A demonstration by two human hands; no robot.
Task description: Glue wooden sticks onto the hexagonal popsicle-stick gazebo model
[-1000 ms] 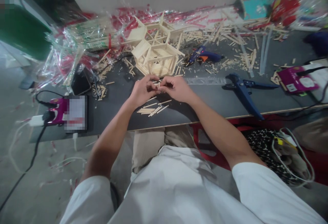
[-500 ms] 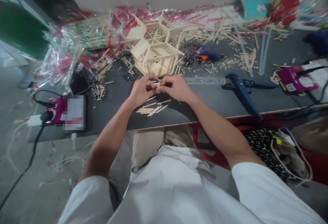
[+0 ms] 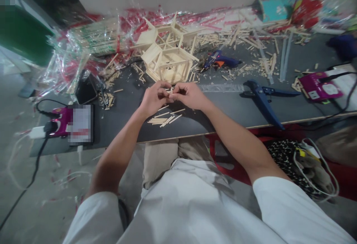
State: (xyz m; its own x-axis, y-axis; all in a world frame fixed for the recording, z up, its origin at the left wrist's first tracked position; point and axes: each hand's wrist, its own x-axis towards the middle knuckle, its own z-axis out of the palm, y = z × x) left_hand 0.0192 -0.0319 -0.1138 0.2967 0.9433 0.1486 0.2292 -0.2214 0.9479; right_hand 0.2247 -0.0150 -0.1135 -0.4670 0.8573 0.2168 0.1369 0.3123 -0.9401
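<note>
My left hand [image 3: 155,97] and my right hand [image 3: 189,95] meet fingertip to fingertip over the dark table. Between their pinched fingers are small pale wooden sticks [image 3: 170,90], mostly covered by the fingers, so how many there are cannot be made out. Just below lies a loose group of short wooden sticks [image 3: 164,119] on the tabletop. Right behind my hands stands a model built of wooden sticks [image 3: 170,60], with a many-sided frame and flaps sticking outward.
A blue glue gun [image 3: 220,60] lies behind my right hand, amid stick scraps. Blue-handled cutters [image 3: 263,100] rest over the table's front edge, beside a clear ruler [image 3: 223,88]. Purple power strips [image 3: 320,86] sit at both sides. Plastic-wrapped stick bundles [image 3: 103,37] crowd the back left.
My hands stay pinched together in nearly the same place, with only slight finger movement. The view has shifted a little; the things on the table have not moved.
</note>
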